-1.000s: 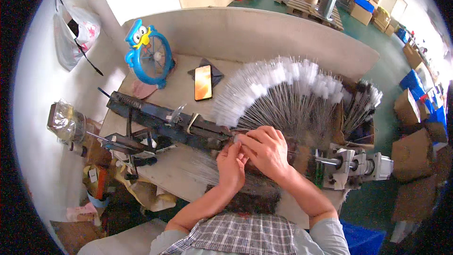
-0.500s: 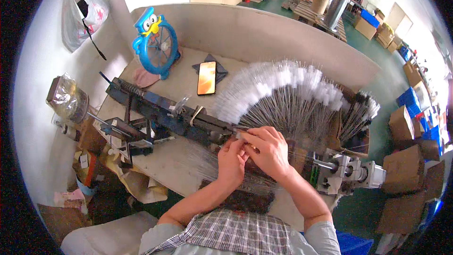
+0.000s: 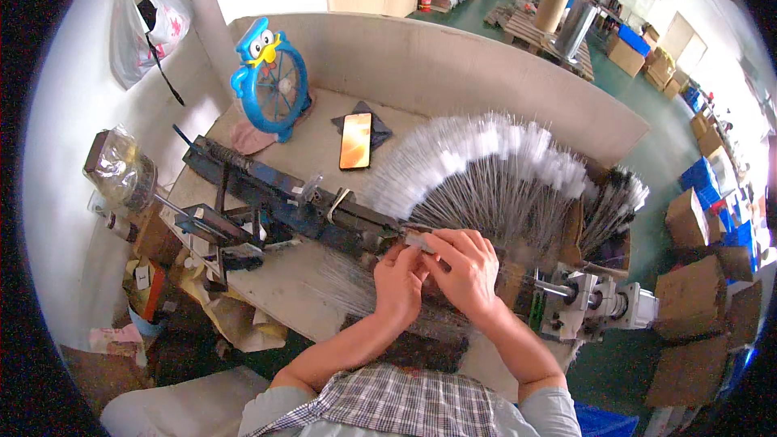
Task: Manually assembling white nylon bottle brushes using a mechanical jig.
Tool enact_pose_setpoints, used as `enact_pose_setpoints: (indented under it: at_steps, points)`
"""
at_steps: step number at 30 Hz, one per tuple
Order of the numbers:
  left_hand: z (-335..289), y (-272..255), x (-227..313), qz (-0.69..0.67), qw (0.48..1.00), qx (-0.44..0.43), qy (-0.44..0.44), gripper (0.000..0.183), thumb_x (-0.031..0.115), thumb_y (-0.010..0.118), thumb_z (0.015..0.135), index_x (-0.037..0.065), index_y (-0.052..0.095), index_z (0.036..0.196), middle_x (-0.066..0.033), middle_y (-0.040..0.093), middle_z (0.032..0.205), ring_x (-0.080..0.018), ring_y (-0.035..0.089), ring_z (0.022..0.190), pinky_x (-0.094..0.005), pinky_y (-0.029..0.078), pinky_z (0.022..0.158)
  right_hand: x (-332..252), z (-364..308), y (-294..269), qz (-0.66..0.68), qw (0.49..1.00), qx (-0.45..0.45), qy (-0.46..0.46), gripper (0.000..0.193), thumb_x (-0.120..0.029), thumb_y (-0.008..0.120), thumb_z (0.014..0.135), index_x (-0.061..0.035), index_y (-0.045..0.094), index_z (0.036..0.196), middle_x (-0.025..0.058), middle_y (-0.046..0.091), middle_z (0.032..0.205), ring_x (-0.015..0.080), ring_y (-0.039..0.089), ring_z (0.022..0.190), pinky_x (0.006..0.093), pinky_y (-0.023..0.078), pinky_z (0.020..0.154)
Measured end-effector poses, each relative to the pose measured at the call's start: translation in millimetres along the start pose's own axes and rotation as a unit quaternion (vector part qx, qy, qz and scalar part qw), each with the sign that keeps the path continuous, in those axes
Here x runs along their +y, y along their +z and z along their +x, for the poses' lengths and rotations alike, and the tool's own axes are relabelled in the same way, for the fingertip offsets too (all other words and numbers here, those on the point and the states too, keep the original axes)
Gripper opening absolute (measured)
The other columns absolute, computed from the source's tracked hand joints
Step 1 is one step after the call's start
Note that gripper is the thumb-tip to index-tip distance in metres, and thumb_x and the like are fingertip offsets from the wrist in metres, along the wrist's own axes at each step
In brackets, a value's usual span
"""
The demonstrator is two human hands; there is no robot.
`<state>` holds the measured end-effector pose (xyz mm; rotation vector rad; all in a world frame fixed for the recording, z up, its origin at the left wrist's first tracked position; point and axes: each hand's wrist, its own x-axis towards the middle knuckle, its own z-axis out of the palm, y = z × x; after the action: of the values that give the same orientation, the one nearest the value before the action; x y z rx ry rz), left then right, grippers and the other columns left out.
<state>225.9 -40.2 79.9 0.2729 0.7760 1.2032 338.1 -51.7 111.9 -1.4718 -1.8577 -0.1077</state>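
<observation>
My left hand (image 3: pixel 397 282) and my right hand (image 3: pixel 467 273) meet at the right end of a long dark metal machine bar (image 3: pixel 324 209). The fingers of both are closed. A small whitish piece (image 3: pixel 418 240), perhaps a bristle tuft, shows at the right fingertips. What the left fingers pinch is hidden. Just beyond my hands lies a wide fan of wire-stemmed brushes (image 3: pixel 494 190) with white bristle heads. Thin loose wires (image 3: pixel 344 279) lie on the table left of my left hand.
A motor unit with a shaft (image 3: pixel 595 301) stands right of my hands. Dark-bristled brushes (image 3: pixel 611 206) sit in a box at the far right. A phone (image 3: pixel 355 142) and a blue toy-like fan (image 3: pixel 275 89) are toward the back, before a low curved partition (image 3: pixel 486 61).
My right hand has shifted slightly right and down, and the whitish piece shows more plainly at its fingertips. My left hand stays almost in place. The whole view has tilted a little.
</observation>
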Motion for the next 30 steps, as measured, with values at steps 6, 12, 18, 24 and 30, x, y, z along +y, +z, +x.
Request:
enact_pose_setpoints:
  at_steps: [6, 12, 18, 24, 30]
  points:
    - [8.7, -6.8, -5.5, 0.017, 0.999, -0.019, 0.028, 0.012, 0.003, 0.052, 0.086, -0.001, 0.054, 0.097, -0.0069, 0.058, 0.090, -0.0138, 0.058, 0.081, -0.0270, 0.049, 0.073, 5.0, 1.0, -1.7, 0.003, 1.000, -0.010, -0.010, 0.026, -0.018, 0.073, 0.064, -0.0143, 0.069, 0.089, 0.0001, 0.064, 0.092, 0.0203, 0.059, 0.084, 0.0337, 0.046, 0.072]
    - [7.8, -7.3, -1.7, 0.013, 0.998, -0.066, 0.018, 0.016, 0.011, 0.049, 0.090, 0.001, 0.052, 0.102, -0.0097, 0.059, 0.095, -0.0184, 0.059, 0.088, -0.0324, 0.048, 0.082, -0.2, 8.2, -15.9, 0.007, 1.000, -0.011, 0.009, 0.025, -0.021, 0.073, 0.066, -0.0115, 0.068, 0.088, 0.0010, 0.064, 0.090, 0.0206, 0.059, 0.085, 0.0343, 0.045, 0.074]
    - [2.1, -9.9, 6.0, -0.073, 0.996, -0.052, -0.029, 0.046, 0.043, 0.037, 0.094, 0.002, 0.051, 0.108, -0.0153, 0.057, 0.107, -0.0293, 0.055, 0.104, -0.0421, 0.044, 0.093, 9.5, -10.0, -21.8, -0.044, 0.995, -0.091, 0.016, 0.015, -0.017, 0.069, 0.070, -0.0095, 0.066, 0.082, 0.0018, 0.063, 0.078, 0.0215, 0.057, 0.081, 0.0356, 0.044, 0.073]
    - [-3.3, -3.6, 6.3, 0.021, 0.998, -0.049, -0.044, 0.060, 0.054, 0.031, 0.093, 0.001, 0.043, 0.120, -0.0151, 0.052, 0.117, -0.0292, 0.052, 0.109, -0.0422, 0.040, 0.097, 9.4, -12.7, -31.2, -0.011, 0.997, -0.071, 0.025, 0.011, -0.016, 0.066, 0.072, -0.0101, 0.065, 0.082, 0.0027, 0.062, 0.079, 0.0219, 0.057, 0.083, 0.0348, 0.045, 0.074]
    - [-19.7, -26.1, 15.5, 0.179, 0.978, -0.099, -0.031, 0.057, 0.046, 0.027, 0.096, 0.001, 0.031, 0.132, -0.0156, 0.040, 0.134, -0.0266, 0.048, 0.116, -0.0409, 0.040, 0.097, 12.9, -46.1, -56.5, 0.091, 0.990, -0.082, 0.074, 0.013, -0.014, 0.067, 0.074, -0.0073, 0.065, 0.086, 0.0071, 0.065, 0.081, 0.0263, 0.062, 0.072, 0.0374, 0.050, 0.064]
